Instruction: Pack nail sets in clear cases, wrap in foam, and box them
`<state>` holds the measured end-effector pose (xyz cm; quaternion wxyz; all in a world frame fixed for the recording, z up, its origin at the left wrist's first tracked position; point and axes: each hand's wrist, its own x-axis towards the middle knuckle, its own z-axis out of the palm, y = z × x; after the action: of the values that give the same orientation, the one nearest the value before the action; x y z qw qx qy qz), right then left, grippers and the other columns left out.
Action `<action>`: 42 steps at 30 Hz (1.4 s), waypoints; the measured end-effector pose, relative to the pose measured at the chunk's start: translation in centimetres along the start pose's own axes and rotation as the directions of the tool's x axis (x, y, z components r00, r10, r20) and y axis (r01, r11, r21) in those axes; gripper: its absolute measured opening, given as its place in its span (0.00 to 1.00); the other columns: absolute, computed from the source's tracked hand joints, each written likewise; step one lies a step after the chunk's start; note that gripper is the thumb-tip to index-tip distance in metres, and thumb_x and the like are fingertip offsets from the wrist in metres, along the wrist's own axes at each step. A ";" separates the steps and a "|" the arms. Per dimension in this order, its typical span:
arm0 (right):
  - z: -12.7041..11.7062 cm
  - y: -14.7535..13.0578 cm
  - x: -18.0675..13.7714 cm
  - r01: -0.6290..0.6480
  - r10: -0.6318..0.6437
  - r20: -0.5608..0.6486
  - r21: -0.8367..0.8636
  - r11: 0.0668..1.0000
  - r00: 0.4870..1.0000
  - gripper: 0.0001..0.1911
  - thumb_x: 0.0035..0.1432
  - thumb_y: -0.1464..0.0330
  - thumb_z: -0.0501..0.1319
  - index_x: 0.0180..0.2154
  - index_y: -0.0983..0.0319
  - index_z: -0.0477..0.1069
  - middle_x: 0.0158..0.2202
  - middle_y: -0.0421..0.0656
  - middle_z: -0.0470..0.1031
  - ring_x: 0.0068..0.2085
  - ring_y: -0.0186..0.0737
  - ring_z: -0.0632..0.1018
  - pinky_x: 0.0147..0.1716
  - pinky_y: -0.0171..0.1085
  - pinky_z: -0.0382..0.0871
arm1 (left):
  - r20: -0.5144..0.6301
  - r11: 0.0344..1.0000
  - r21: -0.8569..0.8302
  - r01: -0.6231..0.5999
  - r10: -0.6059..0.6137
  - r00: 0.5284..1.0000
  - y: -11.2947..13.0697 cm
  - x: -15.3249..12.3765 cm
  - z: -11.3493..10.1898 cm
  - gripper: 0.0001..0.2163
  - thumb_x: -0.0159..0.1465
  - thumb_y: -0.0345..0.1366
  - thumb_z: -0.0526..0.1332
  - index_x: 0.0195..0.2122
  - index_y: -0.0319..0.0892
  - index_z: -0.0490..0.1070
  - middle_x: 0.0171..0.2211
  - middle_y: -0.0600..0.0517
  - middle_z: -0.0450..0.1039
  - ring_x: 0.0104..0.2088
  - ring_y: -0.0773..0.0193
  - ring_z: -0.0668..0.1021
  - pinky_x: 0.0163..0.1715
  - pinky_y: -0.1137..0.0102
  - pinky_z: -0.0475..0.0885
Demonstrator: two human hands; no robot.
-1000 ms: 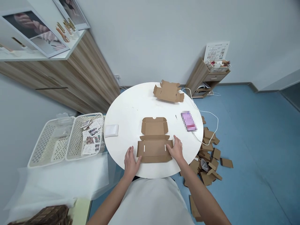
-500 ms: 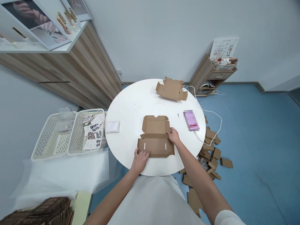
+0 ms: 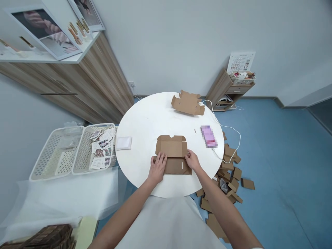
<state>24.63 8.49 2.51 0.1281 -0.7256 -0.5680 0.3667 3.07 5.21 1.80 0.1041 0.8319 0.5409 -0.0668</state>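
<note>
A brown cardboard mailer box point(image 3: 171, 148), partly folded, lies at the near middle of the white round table point(image 3: 140, 121). Its far flap, with a small notch in the rim, points away from me; the near panel shows one white slot, and my left hand covers its left part. My left hand point(image 3: 157, 168) rests on that panel, thumb apart and fingers laid forward to the crease. At the right end of the crease, the fingers of my right hand point(image 3: 192, 160) pinch the cardboard edge; their tips are partly hidden.
Another unfolded cardboard box point(image 3: 188, 103) lies at the table's far side. A pixelated purple object point(image 3: 209, 136) with a white cable is on the right, a white packet point(image 3: 123, 143) on the left. White baskets point(image 3: 94, 145) stand left; small cardboard boxes point(image 3: 234, 174) litter the floor.
My left hand has moved from the near left corner forward onto the panel. The crease strip has folded down, bringing the far flap nearer the front panel. My right hand stays at the right edge.
</note>
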 end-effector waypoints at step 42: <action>5.1 -1.4 -3.2 0.475 -0.381 0.285 -0.562 0.677 0.880 0.58 0.34 0.54 0.65 0.60 0.63 0.33 0.62 0.52 0.40 0.62 0.52 0.40 0.54 0.58 0.33 | -0.146 0.687 -0.684 0.245 -0.458 0.877 -1.2 -3.9 2.2 0.11 0.58 0.36 0.51 0.41 0.40 0.63 0.41 0.46 0.62 0.43 0.61 0.69 0.44 0.65 0.66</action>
<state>19.89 4.82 1.02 -0.0751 -0.5445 -0.8176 0.1715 0.41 1.63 0.44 0.2844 0.6227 0.6904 0.2340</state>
